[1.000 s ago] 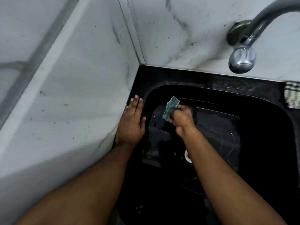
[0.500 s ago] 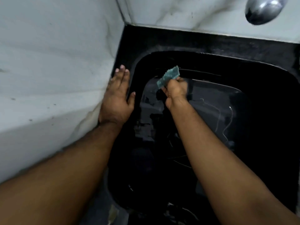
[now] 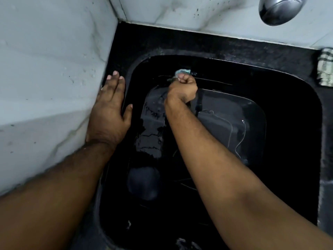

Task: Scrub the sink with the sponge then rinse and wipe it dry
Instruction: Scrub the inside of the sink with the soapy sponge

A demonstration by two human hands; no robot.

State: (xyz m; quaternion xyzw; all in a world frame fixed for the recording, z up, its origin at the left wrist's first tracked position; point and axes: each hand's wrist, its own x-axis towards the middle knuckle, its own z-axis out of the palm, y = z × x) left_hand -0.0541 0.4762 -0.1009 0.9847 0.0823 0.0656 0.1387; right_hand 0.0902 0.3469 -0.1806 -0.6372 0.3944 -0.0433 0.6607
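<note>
Teal, soft, thin scrubbing sponge [image 3: 182, 71], bunched in the curled fingers of the right hand [image 3: 182, 87], pressed against the far inner wall of the glossy black rectangular sink [image 3: 297, 109]. Only a small crumpled edge visible beyond the knuckles; the rest hidden in the fist. Likely light, limp and wet, prone to folding rather than holding shape, so best gripped as now, wadded in the whole fist and not pinched by a corner. Probably slippery against the wet basin, judging by the sheen and water lines on the sink floor.

Left hand [image 3: 110, 112] flat on the left rim of the sink, fingers straight and close together, thumb spread toward the basin, bracing beside the white marble-patterned side wall [image 3: 45, 78].

Above the far right, rounded chrome tap spout [image 3: 281, 9], hanging over the far counter strip, well apart from the sponge. At the right edge, a checked folded cloth [image 3: 326, 67] on the black counter, near the sink's far right corner. Nothing between sponge and sink wall; the right forearm crossing the basin floor the only cover over unscrubbed areas.
</note>
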